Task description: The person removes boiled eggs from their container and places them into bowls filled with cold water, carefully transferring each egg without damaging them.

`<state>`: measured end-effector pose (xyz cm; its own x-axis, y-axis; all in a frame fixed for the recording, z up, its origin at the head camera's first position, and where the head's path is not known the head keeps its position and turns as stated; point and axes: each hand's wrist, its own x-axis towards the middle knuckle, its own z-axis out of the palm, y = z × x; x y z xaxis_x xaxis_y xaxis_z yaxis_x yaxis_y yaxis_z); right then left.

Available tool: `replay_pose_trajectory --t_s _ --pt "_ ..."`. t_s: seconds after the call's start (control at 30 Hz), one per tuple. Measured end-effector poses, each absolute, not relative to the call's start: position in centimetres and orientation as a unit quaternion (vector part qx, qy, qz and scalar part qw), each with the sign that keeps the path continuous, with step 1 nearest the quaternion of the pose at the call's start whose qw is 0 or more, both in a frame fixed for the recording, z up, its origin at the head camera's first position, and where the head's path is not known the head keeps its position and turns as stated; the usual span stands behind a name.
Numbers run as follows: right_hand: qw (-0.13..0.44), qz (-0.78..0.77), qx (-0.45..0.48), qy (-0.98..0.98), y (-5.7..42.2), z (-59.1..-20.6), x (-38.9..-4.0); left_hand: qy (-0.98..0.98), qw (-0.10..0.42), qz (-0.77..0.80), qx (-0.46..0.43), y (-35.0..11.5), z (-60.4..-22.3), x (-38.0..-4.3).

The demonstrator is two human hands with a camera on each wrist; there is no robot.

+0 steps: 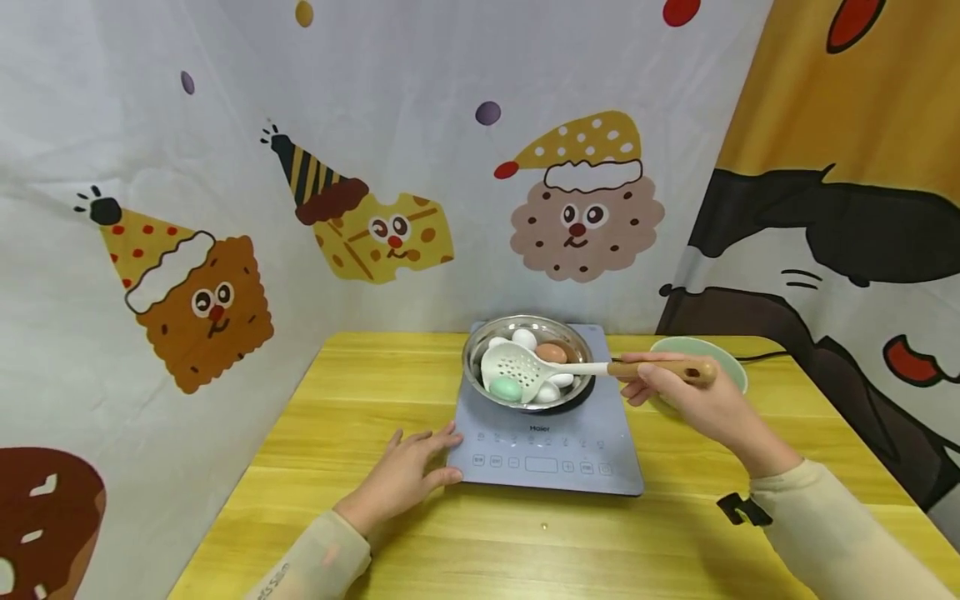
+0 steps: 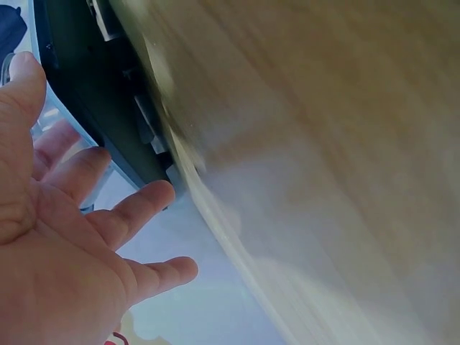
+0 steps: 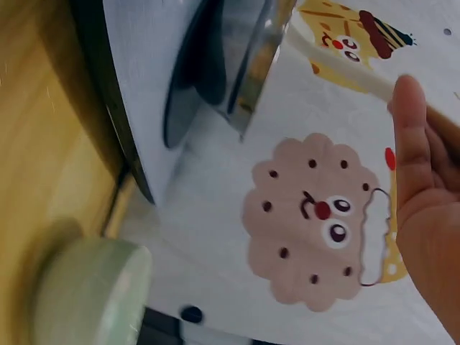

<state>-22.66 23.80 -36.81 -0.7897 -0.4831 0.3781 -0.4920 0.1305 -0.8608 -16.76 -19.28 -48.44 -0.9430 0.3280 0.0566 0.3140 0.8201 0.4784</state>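
Note:
A slotted spoon [image 1: 517, 367] with a pale perforated bowl and wooden handle is gripped by my right hand [image 1: 693, 400]. Its bowl is over a steel bowl [image 1: 480, 383] of eggs, with a green egg [image 1: 506, 388] at its lower edge; I cannot tell whether the spoon bears that egg. White eggs [image 1: 524, 339] and a brown egg [image 1: 551, 353] lie around it. The steel bowl sits on a grey induction cooker [image 1: 540, 450]. My left hand [image 1: 405, 471] has its fingers spread at the cooker's left edge, also seen in the left wrist view.
A pale green bowl [image 1: 731, 367] stands right of the cooker, partly behind my right hand. A black cord [image 1: 765, 356] runs off to the right. Behind the wooden table [image 1: 360, 383] hangs a printed cloth [image 1: 420, 108].

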Motion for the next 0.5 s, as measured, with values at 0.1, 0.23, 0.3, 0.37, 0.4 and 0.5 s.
replay_pose_trajectory --t_s 0.1,0.23,0.3,0.37,0.4,0.5 --pt "-0.010 0.617 0.274 -0.737 23.9 -37.5 -22.9 0.953 0.017 0.249 0.169 -19.3 -48.4 -16.8" --pt "-0.045 0.690 0.194 -0.696 24.0 -38.5 -22.9 0.954 0.018 0.249 0.168 -19.3 -48.4 -16.8" --pt "-0.062 0.725 0.163 -0.666 24.0 -38.9 -22.9 0.953 0.017 0.250 0.169 -19.3 -48.4 -16.8" --pt "-0.073 0.750 0.146 -0.641 24.1 -39.1 -22.8 0.953 0.016 0.249 0.169 -19.4 -48.4 -16.8" --pt "-0.076 0.760 0.141 -0.630 24.2 -39.2 -22.8 0.953 0.015 0.249 0.170 -19.4 -48.4 -16.8" --pt "-0.079 0.783 0.136 -0.601 24.5 -39.2 -22.5 0.954 0.016 0.247 0.170 -19.4 -48.4 -16.8"
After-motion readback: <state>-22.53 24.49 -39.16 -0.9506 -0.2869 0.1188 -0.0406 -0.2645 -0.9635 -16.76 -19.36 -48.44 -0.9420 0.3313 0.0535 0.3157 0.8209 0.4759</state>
